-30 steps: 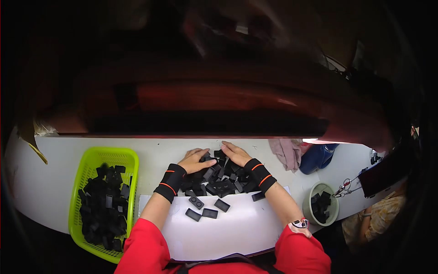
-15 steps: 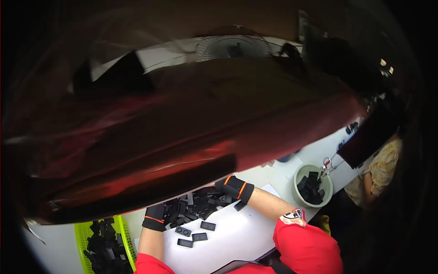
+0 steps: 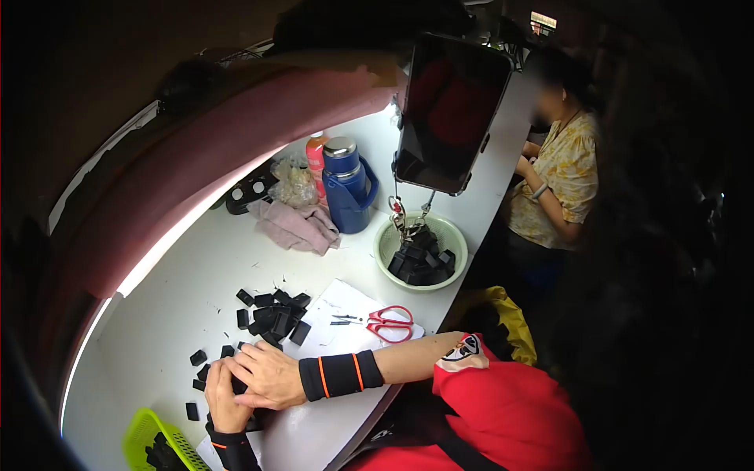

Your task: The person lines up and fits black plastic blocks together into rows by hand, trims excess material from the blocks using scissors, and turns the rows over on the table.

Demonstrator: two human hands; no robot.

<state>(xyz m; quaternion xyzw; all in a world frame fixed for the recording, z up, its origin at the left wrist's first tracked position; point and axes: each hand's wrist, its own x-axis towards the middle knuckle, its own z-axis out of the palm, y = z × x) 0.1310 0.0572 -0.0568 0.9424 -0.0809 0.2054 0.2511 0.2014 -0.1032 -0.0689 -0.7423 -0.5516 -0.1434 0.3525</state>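
My left hand (image 3: 226,400) and my right hand (image 3: 271,377) meet at the lower left of the head view. They are cupped together around a few black plastic blocks (image 3: 238,385), mostly hidden by the fingers. The right fingers curve over toward the left hand and reach its fingertips. Just beyond the hands lies a loose heap of black plastic blocks (image 3: 276,315) on the white table. Several single blocks (image 3: 199,358) are scattered left of the hands. Both wrists wear black bands with orange stripes.
Red-handled scissors (image 3: 390,323) lie on white paper (image 3: 334,302). A pale green bowl (image 3: 382,255) holds black blocks, and a phone (image 3: 452,114) hangs above it. Beyond stand a blue flask (image 3: 345,188) and a pink cloth (image 3: 290,226). A lime basket (image 3: 141,428) sits lower left; a person (image 3: 554,180) sits right.
The view has swung right, and the red cover no longer hides my hands. They are now together around blocks; before, they were apart at either side of the heap.
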